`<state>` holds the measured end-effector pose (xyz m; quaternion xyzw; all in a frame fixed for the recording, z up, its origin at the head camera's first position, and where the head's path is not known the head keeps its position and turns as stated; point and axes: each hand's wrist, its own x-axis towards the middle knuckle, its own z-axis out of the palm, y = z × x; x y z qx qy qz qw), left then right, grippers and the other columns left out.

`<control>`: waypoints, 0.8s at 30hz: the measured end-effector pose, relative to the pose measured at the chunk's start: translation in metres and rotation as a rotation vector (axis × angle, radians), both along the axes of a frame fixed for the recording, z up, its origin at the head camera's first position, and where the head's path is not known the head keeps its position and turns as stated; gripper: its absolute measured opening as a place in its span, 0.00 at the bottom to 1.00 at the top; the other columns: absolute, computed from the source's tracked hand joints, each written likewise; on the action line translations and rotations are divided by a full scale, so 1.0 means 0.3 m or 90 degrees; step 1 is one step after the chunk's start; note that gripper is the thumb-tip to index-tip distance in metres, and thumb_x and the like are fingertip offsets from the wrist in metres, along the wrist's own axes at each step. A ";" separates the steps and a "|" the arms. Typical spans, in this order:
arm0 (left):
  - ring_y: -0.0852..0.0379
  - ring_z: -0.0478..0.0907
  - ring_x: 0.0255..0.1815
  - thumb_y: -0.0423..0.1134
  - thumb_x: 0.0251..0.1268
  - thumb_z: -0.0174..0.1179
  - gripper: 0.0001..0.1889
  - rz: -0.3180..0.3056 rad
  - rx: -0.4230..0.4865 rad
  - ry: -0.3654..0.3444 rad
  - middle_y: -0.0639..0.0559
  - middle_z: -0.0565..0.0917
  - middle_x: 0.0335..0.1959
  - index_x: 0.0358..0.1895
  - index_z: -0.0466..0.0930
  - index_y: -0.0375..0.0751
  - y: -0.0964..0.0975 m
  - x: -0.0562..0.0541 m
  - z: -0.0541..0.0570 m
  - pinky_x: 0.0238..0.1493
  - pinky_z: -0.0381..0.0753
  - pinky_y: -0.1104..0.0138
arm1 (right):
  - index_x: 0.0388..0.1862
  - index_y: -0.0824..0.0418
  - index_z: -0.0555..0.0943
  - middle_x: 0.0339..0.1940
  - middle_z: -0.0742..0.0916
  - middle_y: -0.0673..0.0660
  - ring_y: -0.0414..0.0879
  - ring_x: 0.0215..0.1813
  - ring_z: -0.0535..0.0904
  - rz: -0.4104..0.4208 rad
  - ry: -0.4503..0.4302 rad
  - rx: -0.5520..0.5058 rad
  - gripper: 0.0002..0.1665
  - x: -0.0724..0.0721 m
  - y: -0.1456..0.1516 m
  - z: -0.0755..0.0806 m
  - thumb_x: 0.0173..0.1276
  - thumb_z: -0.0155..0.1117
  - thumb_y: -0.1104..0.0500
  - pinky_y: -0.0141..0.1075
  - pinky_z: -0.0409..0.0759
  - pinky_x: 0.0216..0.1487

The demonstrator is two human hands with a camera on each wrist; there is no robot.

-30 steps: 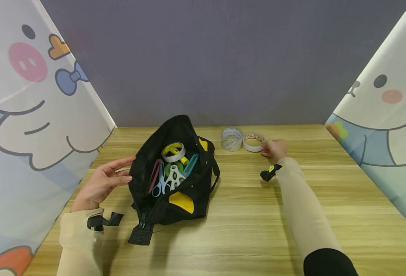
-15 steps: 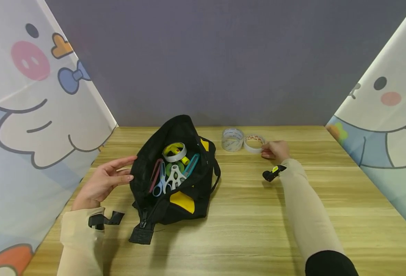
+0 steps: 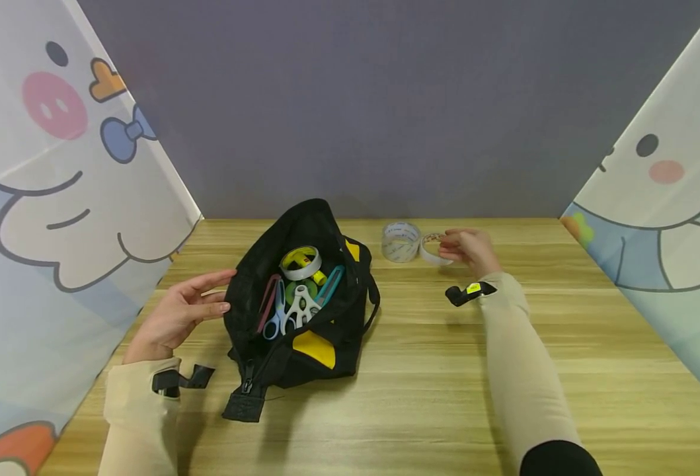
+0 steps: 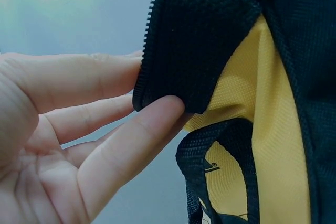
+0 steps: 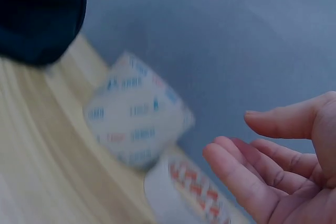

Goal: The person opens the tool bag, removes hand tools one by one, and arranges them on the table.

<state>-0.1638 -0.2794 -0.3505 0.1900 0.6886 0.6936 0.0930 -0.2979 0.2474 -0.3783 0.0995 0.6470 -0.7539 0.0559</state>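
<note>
My left hand (image 3: 183, 307) pinches the zippered edge of a black and yellow bag (image 3: 338, 337), thumb on one side and index finger on the other, as the left wrist view shows. The bag's mouth gapes, with a white-sided tape roll (image 3: 311, 269), blue-handled scissors (image 3: 278, 309), a white-handled tool (image 3: 299, 306) and a teal utility knife (image 3: 329, 285) inside. My right hand (image 3: 467, 250) is over the right side of a narrow white tape roll (image 3: 427, 252) on the table. In the right wrist view its thumb and fingers (image 5: 231, 169) are apart and hold nothing.
A wide clear tape roll (image 3: 400, 248) stands left of the narrow one, close against it. A grey panel (image 3: 385, 119) rises behind the wooden table (image 3: 421, 383). Printed cartoon sheets (image 3: 46, 198) flank both sides. The bag's strap end (image 3: 244, 406) hangs toward the front.
My right hand has let go of the narrow tape roll's right rim and moved slightly up and left over it. The roll lies in nearly the same spot. My left hand keeps its hold.
</note>
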 end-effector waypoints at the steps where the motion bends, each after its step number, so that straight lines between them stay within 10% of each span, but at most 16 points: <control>1: 0.61 0.78 0.56 0.18 0.67 0.56 0.29 -0.001 0.001 0.001 0.65 0.75 0.62 0.68 0.76 0.46 0.000 0.000 0.000 0.50 0.81 0.70 | 0.73 0.78 0.59 0.25 0.86 0.51 0.42 0.30 0.85 0.005 -0.001 -0.004 0.33 -0.002 -0.011 0.010 0.71 0.55 0.74 0.31 0.85 0.37; 11: 0.65 0.77 0.58 0.20 0.67 0.58 0.29 0.008 -0.021 -0.001 0.66 0.73 0.62 0.70 0.73 0.43 0.000 0.001 0.005 0.51 0.81 0.70 | 0.70 0.72 0.69 0.52 0.79 0.70 0.47 0.34 0.86 0.045 0.029 0.026 0.28 -0.015 -0.198 0.138 0.72 0.56 0.71 0.34 0.86 0.39; 24: 0.64 0.78 0.57 0.19 0.67 0.57 0.29 0.003 -0.014 0.006 0.65 0.73 0.62 0.70 0.73 0.42 0.001 -0.001 -0.001 0.51 0.81 0.70 | 0.59 0.72 0.77 0.34 0.86 0.60 0.48 0.28 0.85 0.144 0.108 0.012 0.21 0.001 -0.484 0.274 0.67 0.65 0.71 0.44 0.86 0.41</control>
